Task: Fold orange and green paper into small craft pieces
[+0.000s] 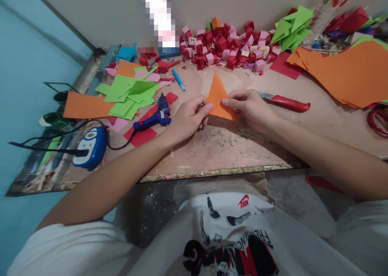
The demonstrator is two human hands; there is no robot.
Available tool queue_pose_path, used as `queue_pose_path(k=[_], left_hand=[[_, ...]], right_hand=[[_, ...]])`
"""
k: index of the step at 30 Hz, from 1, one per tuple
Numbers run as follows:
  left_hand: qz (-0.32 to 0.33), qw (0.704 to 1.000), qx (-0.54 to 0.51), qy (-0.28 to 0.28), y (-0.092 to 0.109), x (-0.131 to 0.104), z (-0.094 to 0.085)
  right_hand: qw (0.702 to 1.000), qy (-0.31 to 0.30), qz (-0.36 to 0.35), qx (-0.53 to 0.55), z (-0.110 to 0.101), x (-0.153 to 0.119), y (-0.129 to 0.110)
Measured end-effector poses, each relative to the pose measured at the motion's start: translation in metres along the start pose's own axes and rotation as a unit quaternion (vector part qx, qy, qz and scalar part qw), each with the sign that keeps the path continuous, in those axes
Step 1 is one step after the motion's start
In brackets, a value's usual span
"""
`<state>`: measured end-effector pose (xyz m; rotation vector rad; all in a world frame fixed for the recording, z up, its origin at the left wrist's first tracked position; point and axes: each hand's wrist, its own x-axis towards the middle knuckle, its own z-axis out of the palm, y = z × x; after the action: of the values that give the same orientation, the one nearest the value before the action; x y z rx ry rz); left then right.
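An orange paper triangle (218, 100) is held up over the middle of the wooden table, its point facing away from me. My left hand (194, 116) pinches its left edge between thumb and fingers. On the right side my right hand (250, 106) grips it, thumb on top and fingers behind, partly hidden. A knife with a red handle (291, 103) lies just beyond my right hand. To the left of my left hand rests a blue glue gun (154, 118) on red paper (142, 135).
Green paper pieces (130, 92) lie at the left, near a blue and white power socket (91, 146). Many red and pink paper cubes (224, 45) fill the back. Large orange sheets (351, 74) and red scissors (377, 122) are at the right. A blue pen (178, 81) lies beyond my hands.
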<state>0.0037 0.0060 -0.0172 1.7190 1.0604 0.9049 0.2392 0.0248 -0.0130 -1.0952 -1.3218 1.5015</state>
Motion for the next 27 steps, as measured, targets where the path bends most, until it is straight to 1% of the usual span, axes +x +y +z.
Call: queue_pose_path(k=[4,6,11,13,18,23,27], left_hand=[[0.050,0.993,0.105,-0.027,0.0009,-0.0009,-0.0017],[0.054,0.990,0.127,-0.040,0.0011,-0.0009,-0.0023],[0.058,0.988,0.132,-0.048,0.0002,-0.0005,-0.0038],[0.064,0.987,0.131,-0.062,0.0009,-0.0005,-0.0040],[0.066,0.985,0.123,-0.105,0.0045,-0.0010,-0.0029],[0.063,0.982,0.126,-0.126,0.0038,-0.0009,-0.0035],[0.063,0.978,0.130,-0.152,0.0044,-0.0014,-0.0045]], right_hand=[[1.000,0.001,0.014,0.020,0.0019,-0.0011,-0.0011],[0.999,0.003,0.023,0.034,0.0029,-0.0019,-0.0013],[0.998,-0.009,0.021,0.066,0.0038,-0.0032,-0.0017],[0.997,-0.012,0.018,0.074,0.0042,-0.0034,-0.0022],[0.998,0.005,0.017,0.066,0.0053,-0.0036,-0.0053],[0.999,0.018,0.003,0.049,0.0033,-0.0029,-0.0080],[0.998,0.016,-0.002,0.068,-0.0005,-0.0017,-0.0077]])
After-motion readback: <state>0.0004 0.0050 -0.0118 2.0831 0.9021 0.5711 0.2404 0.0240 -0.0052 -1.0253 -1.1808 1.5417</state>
